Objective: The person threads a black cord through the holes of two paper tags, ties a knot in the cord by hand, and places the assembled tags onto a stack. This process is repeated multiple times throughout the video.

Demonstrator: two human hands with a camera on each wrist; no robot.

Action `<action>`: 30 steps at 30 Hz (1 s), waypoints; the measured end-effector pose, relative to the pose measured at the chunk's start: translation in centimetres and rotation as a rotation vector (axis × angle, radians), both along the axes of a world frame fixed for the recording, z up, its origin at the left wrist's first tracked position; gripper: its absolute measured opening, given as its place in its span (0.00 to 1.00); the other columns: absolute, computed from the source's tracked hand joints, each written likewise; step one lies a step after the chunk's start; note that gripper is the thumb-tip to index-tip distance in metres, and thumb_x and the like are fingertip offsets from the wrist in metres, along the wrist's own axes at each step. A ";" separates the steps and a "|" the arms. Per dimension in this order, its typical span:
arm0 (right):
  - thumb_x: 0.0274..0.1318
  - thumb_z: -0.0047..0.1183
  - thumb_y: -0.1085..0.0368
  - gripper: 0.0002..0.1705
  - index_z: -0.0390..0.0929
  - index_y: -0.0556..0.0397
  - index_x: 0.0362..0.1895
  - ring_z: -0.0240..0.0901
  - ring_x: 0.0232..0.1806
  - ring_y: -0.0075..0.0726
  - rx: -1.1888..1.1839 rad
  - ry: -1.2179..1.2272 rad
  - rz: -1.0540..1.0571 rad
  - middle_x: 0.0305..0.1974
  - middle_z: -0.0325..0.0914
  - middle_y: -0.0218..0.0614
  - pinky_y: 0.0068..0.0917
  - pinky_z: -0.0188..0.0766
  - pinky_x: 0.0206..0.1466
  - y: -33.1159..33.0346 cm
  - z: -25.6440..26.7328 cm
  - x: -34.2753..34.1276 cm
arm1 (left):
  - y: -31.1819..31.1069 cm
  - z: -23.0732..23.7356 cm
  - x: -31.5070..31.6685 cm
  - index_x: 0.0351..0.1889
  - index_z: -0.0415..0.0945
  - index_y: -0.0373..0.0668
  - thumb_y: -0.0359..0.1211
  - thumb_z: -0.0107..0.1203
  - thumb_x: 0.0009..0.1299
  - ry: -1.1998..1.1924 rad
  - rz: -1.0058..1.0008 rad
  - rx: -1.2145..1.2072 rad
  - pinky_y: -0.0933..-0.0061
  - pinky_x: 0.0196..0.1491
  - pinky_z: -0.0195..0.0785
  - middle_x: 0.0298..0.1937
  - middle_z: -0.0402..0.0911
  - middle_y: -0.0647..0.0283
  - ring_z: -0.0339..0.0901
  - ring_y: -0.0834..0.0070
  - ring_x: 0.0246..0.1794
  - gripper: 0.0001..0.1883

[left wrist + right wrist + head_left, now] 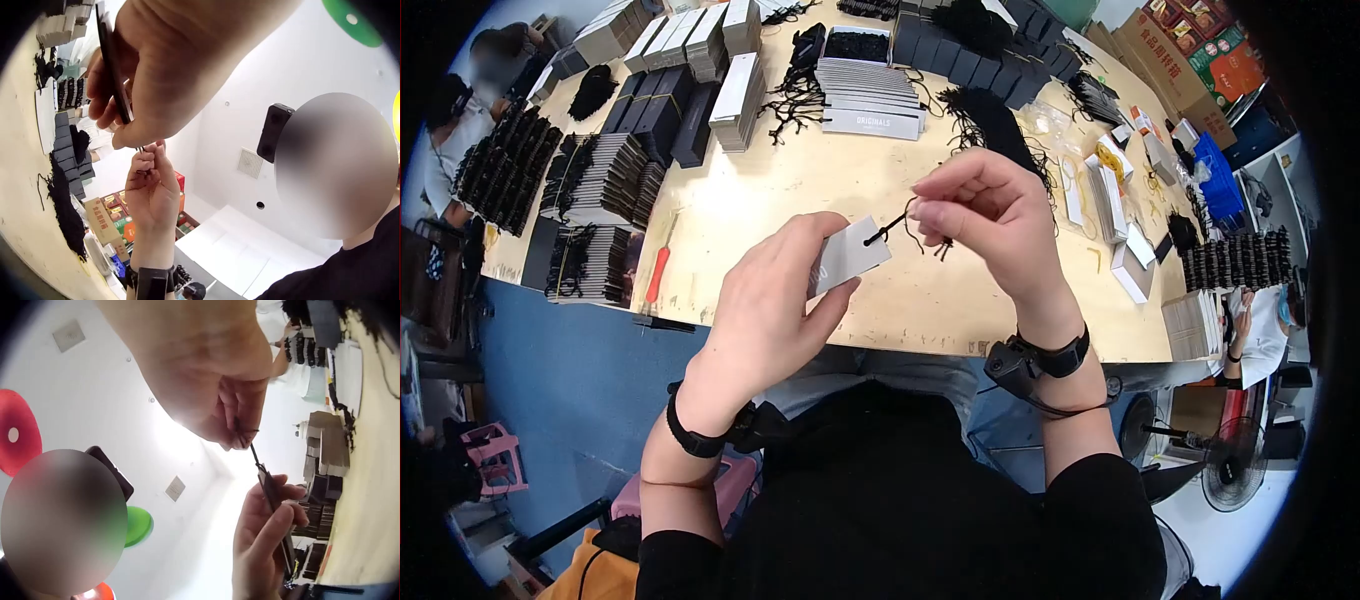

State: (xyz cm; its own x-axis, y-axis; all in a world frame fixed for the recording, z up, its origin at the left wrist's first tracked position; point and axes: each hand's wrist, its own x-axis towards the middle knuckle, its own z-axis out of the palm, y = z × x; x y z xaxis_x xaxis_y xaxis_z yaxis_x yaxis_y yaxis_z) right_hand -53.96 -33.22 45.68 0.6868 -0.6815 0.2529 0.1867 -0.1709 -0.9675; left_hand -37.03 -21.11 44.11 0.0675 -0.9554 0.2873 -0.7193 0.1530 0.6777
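Note:
My left hand [775, 290] holds a pale grey hang tag [855, 258] by its sides, between thumb and fingers, above the table. A black cord [888, 230] is looped through the hole at the tag's upper right corner. My right hand [990, 220] pinches the cord's other end between thumb and forefinger, and the loose ends dangle below. In the right wrist view the cord [254, 455] runs straight from the pinching fingertips to the edge-on tag [275, 512]. The left wrist view shows the tag [114, 69] edge-on in my left hand.
On the wooden table [770, 190], a row of tags marked ORIGINALS [870, 120] stands beyond my hands. Black cords [1000, 125] lie in a heap behind my right hand. Stacked corded tags [605, 180] and a red-handled tool [658, 275] are at left. White boxes [1135, 265] stand right.

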 end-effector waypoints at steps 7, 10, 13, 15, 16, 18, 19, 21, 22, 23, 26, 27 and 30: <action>0.47 0.53 0.76 0.04 0.73 0.59 0.29 0.74 0.20 0.26 0.142 -0.326 0.291 0.24 0.75 0.41 0.19 0.74 0.22 0.3 1.7 -1.0 | 0.0 -1.4 0.7 0.46 0.67 0.38 0.27 0.61 0.53 0.439 -0.054 0.137 0.79 0.36 0.66 0.35 0.74 0.62 0.72 0.76 0.33 0.22; 0.48 0.52 0.73 0.04 0.71 0.59 0.29 0.72 0.20 0.25 0.258 -0.464 0.338 0.23 0.74 0.39 0.17 0.71 0.21 -0.4 2.7 -0.9 | -0.2 -1.5 0.7 0.49 0.66 0.38 0.29 0.62 0.53 0.355 -0.104 0.174 0.75 0.47 0.64 0.41 0.73 0.62 0.71 0.73 0.43 0.25; 0.50 0.50 0.70 0.04 0.70 0.58 0.30 0.69 0.20 0.22 0.273 -0.327 0.440 0.24 0.72 0.36 0.15 0.66 0.19 0.0 1.7 0.9 | -0.8 -1.8 -0.3 0.51 0.64 0.37 0.31 0.63 0.53 0.409 -0.170 0.047 0.71 0.55 0.58 0.47 0.70 0.59 0.67 0.71 0.52 0.28; 0.51 0.50 0.68 0.05 0.70 0.57 0.31 0.68 0.20 0.20 0.267 -0.251 0.418 0.23 0.71 0.33 0.14 0.65 0.19 0.2 1.9 2.0 | -1.4 -1.5 -0.9 0.55 0.59 0.39 0.31 0.63 0.54 0.482 -0.257 -0.098 0.71 0.48 0.63 0.41 0.73 0.58 0.69 0.68 0.45 0.32; 0.51 0.50 0.67 0.07 0.70 0.57 0.32 0.67 0.21 0.18 0.261 -0.177 0.392 0.23 0.70 0.31 0.13 0.63 0.20 0.4 2.1 2.4 | -1.8 -1.9 -1.2 0.52 0.62 0.38 0.33 0.62 0.55 0.563 -0.244 -0.125 0.71 0.46 0.64 0.40 0.73 0.58 0.71 0.67 0.43 0.28; 0.51 0.52 0.64 0.08 0.71 0.55 0.33 0.65 0.22 0.15 0.231 -0.046 0.364 0.21 0.68 0.26 0.12 0.60 0.21 0.4 2.7 2.8 | -2.6 -2.8 -0.7 0.50 0.64 0.38 0.33 0.61 0.56 0.526 -0.280 -0.087 0.71 0.45 0.64 0.39 0.73 0.57 0.71 0.68 0.41 0.26; 0.51 0.52 0.64 0.08 0.71 0.55 0.33 0.65 0.22 0.15 0.231 -0.043 0.365 0.21 0.68 0.26 0.12 0.60 0.21 0.2 2.7 2.8 | -3.0 -3.2 -0.5 0.48 0.65 0.37 0.34 0.60 0.57 0.485 -0.321 -0.052 0.71 0.43 0.64 0.39 0.73 0.57 0.72 0.68 0.39 0.23; 0.51 0.52 0.63 0.08 0.71 0.54 0.32 0.64 0.22 0.14 0.259 -0.053 0.340 0.21 0.68 0.25 0.12 0.59 0.21 -0.2 2.7 2.9 | -3.4 -3.5 -0.8 0.43 0.68 0.37 0.34 0.59 0.58 0.503 -0.355 -0.068 0.72 0.41 0.65 0.36 0.73 0.57 0.72 0.69 0.37 0.18; 0.48 0.50 0.65 0.08 0.68 0.56 0.28 0.55 0.19 0.14 0.243 0.012 0.237 0.19 0.62 0.24 0.13 0.51 0.21 0.6 3.4 3.2 | -3.3 -3.2 -1.3 0.42 0.68 0.37 0.33 0.57 0.59 0.522 -0.332 -0.107 0.72 0.40 0.65 0.36 0.74 0.57 0.72 0.69 0.36 0.16; 0.48 0.50 0.65 0.08 0.68 0.56 0.28 0.55 0.19 0.14 0.240 0.012 0.236 0.19 0.62 0.24 0.13 0.51 0.21 0.8 3.4 3.3 | -3.1 -2.7 -1.7 0.41 0.68 0.37 0.32 0.56 0.60 0.541 -0.309 -0.147 0.73 0.39 0.65 0.35 0.74 0.57 0.72 0.70 0.36 0.14; 0.45 0.54 0.66 0.09 0.67 0.54 0.24 0.52 0.17 0.12 0.214 0.118 0.273 0.18 0.62 0.22 0.12 0.48 0.20 0.9 3.7 3.5 | -3.3 -2.8 -2.7 0.36 0.68 0.36 0.29 0.48 0.66 0.586 -0.303 -0.021 0.74 0.36 0.65 0.28 0.74 0.58 0.73 0.71 0.31 0.06; 0.45 0.54 0.66 0.09 0.67 0.54 0.24 0.52 0.17 0.12 0.208 0.114 0.275 0.18 0.62 0.22 0.12 0.48 0.20 0.5 3.8 3.5 | -3.4 -2.9 -3.0 0.35 0.68 0.35 0.28 0.46 0.67 0.658 -0.300 0.084 0.74 0.34 0.64 0.26 0.74 0.59 0.73 0.72 0.29 0.05; 0.45 0.55 0.65 0.11 0.66 0.53 0.21 0.51 0.17 0.11 0.229 0.174 0.234 0.18 0.62 0.21 0.12 0.47 0.19 -1.4 4.7 2.9 | -3.4 -2.3 -3.7 0.33 0.67 0.37 0.35 0.39 0.71 0.795 -0.476 0.321 0.77 0.32 0.64 0.22 0.71 0.63 0.70 0.78 0.25 0.11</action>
